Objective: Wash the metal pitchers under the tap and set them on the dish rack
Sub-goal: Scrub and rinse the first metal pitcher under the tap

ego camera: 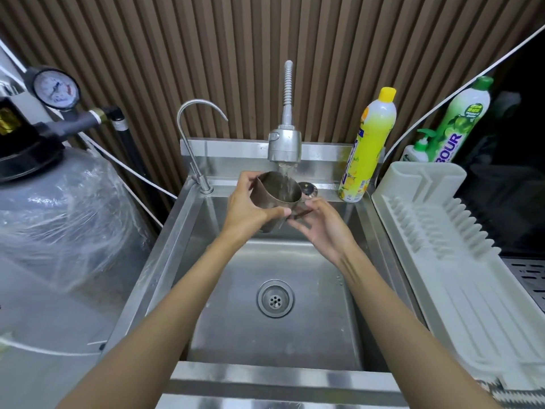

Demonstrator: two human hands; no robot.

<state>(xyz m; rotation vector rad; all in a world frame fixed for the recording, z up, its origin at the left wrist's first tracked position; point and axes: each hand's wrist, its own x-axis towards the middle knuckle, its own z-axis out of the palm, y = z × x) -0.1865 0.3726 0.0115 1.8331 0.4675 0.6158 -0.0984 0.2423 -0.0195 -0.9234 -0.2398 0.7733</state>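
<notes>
A small metal pitcher [275, 191] is held over the steel sink [188, 240], tilted with its mouth toward the tap. Water runs from the spray tap head [284, 146] into the pitcher. My left hand [247, 206] wraps the pitcher's left side and rim. My right hand [323, 225] grips its thin handle on the right. The white plastic dish rack [460, 261] lies to the right of the sink with nothing on it.
A slim gooseneck tap [191, 128] stands at the sink's back left. A yellow detergent bottle [368, 149], a green bottle [460, 119] and a small pump bottle [418, 149] stand at the back right. A wrapped tank [59, 219] with a gauge [54, 90] fills the left.
</notes>
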